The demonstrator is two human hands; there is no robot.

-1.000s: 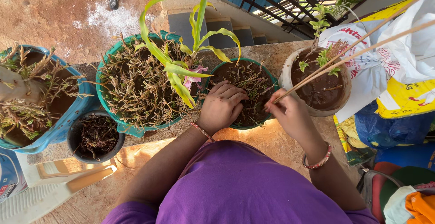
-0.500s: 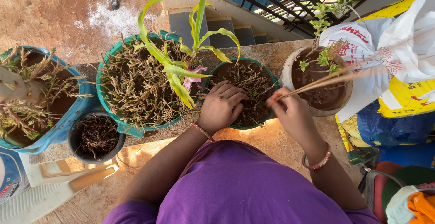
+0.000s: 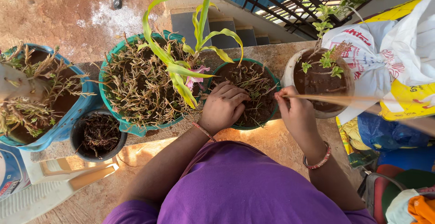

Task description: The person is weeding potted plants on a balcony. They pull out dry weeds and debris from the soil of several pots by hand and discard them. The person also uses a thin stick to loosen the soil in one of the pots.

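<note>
My left hand (image 3: 223,106) rests on the soil and dry stems at the near side of a small green pot (image 3: 270,76) standing on a stone ledge. Its fingers are bent down into the plant matter. My right hand (image 3: 295,111) sits at the pot's right rim and is shut on a long thin wooden stick (image 3: 344,99) that runs out to the right, roughly level. Just left of this pot stands a large green pot (image 3: 118,118) full of dry brownish creeper with a tall yellow-green leafy plant (image 3: 176,67).
A white pot (image 3: 290,72) of dark soil with small green sprigs stands to the right. A blue pot (image 3: 72,120) and a small black pot (image 3: 97,135) stand to the left. White and yellow sacks (image 3: 398,56) lie at right. Steps and a railing lie beyond the ledge.
The stick in my right hand has swung down from a steep upward slant to nearly level. My left hand stays on the small green pot's soil.
</note>
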